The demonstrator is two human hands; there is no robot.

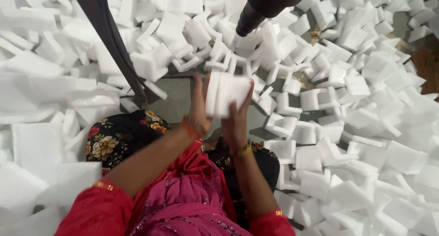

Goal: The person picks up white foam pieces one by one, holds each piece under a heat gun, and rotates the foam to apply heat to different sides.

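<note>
Both my hands are raised in front of me around a small stack of white foam pieces (226, 94). My left hand (199, 108) presses flat against the stack's left side, fingers pointing up. My right hand (237, 121) supports the stack from below and on the right, thumb up along its edge. Red sleeves with gold trim cover my upper arms, and bangles sit on both wrists. My lap, in black floral cloth (116, 137) with a pink scarf over it, lies under the hands.
Loose white foam blocks and L-shaped offcuts (347, 94) lie heaped all around, thick on the right and at the back. Large flat foam slabs (41, 98) are stacked at the left. A dark metal leg (109, 39) slants down at left; a black cylinder (260, 7) hangs at top centre.
</note>
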